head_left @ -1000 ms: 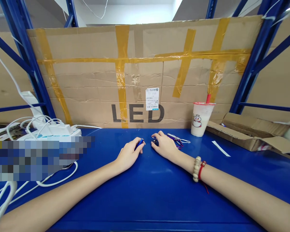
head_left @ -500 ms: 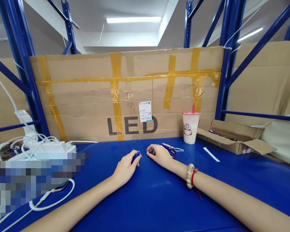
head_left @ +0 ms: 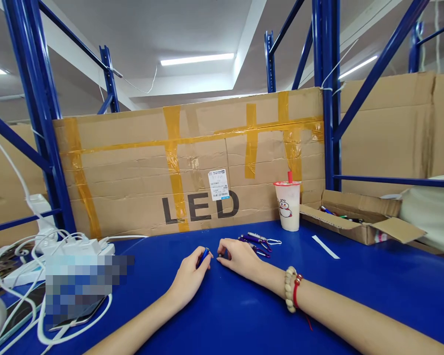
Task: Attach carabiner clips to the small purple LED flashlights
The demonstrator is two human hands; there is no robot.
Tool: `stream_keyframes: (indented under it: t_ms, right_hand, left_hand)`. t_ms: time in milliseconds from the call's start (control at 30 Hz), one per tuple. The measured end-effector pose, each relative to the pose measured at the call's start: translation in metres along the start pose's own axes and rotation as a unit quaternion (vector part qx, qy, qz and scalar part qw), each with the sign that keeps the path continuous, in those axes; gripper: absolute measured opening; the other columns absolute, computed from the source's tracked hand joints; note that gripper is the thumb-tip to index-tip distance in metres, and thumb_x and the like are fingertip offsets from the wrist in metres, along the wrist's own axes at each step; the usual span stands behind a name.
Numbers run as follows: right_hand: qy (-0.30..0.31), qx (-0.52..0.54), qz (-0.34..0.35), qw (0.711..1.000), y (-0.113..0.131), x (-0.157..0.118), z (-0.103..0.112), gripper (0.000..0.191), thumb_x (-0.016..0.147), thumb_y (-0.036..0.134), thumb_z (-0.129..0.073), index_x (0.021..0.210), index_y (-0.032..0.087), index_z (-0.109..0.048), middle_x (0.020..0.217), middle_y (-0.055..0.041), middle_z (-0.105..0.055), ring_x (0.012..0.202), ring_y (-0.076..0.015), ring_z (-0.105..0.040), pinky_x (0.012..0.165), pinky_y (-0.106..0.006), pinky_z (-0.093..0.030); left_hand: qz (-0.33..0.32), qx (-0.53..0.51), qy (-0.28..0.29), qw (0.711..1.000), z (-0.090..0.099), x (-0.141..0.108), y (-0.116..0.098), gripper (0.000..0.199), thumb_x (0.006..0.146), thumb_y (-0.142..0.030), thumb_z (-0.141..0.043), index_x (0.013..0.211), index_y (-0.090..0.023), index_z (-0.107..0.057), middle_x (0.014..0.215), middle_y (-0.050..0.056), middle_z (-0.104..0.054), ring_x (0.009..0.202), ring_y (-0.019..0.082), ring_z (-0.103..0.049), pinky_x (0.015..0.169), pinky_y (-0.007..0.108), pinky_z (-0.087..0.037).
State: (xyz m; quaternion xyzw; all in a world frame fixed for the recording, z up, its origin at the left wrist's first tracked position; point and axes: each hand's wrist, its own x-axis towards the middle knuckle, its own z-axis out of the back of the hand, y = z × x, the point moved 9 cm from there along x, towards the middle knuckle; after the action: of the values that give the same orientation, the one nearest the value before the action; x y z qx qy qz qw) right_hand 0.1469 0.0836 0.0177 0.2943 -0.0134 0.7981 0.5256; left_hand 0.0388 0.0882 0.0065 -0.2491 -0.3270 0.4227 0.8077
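My left hand (head_left: pixel 188 276) is closed on a short, shiny blue tube (head_left: pixel 204 255), held upright between thumb and fingers just above the blue tabletop (head_left: pixel 240 315). To its right, my right hand (head_left: pixel 239 256) is in a pinch. Something small and dark may be at its fingertips, too small to name. The two hands are a little apart, fingertips facing each other. Right behind my right hand lie several slim purple and silver pen-like tubes (head_left: pixel 257 240) with carabiner clips. A beaded bracelet and a red cord circle my right wrist.
A lidded cup (head_left: pixel 289 209) with a red straw stands at the back. Right of it are a white strip (head_left: pixel 325 247) and an open cardboard box (head_left: pixel 355 231) holding pens. White cables and a power strip (head_left: pixel 77 246) crowd the left. A cardboard wall (head_left: pixel 133 182) closes the back.
The camera view has tilted up and turned slightly right, so the scene sits lower and further left. Both hands keep nearly the same places on the table, the left still gripping the blue tube.
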Motion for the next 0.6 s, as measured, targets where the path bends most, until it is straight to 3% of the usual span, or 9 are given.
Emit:
stream_keyframes:
  t_ms: [400, 600]
  right_hand:
    - [0.041, -0.041, 0.073, 0.996, 0.011, -0.001, -0.013, 0.016, 0.083, 0.033, -0.054, 0.091, 0.023, -0.064, 0.088, -0.0005, -0.061, 0.08, -0.0136, -0.058, 0.061, -0.022, -0.037]
    - [0.066, -0.076, 0.101, 0.99, 0.022, -0.004, -0.015, 0.022, 0.089, 0.028, -0.043, 0.096, 0.025, -0.064, 0.092, -0.0016, -0.059, 0.082, -0.0134, -0.057, 0.063, -0.022, -0.038]
  left_hand:
    - [0.024, -0.09, -0.011, 0.996, -0.001, 0.008, 0.016, 0.035, 0.08, -0.05, -0.036, 0.073, -0.017, -0.045, 0.07, 0.001, -0.054, 0.06, 0.012, -0.045, 0.06, 0.024, -0.038]
    - [0.016, -0.061, -0.011, 0.998, -0.002, 0.005, 0.011, 0.034, 0.081, -0.048, -0.035, 0.068, -0.017, -0.043, 0.068, 0.0, -0.054, 0.061, 0.012, -0.045, 0.063, 0.025, -0.037]
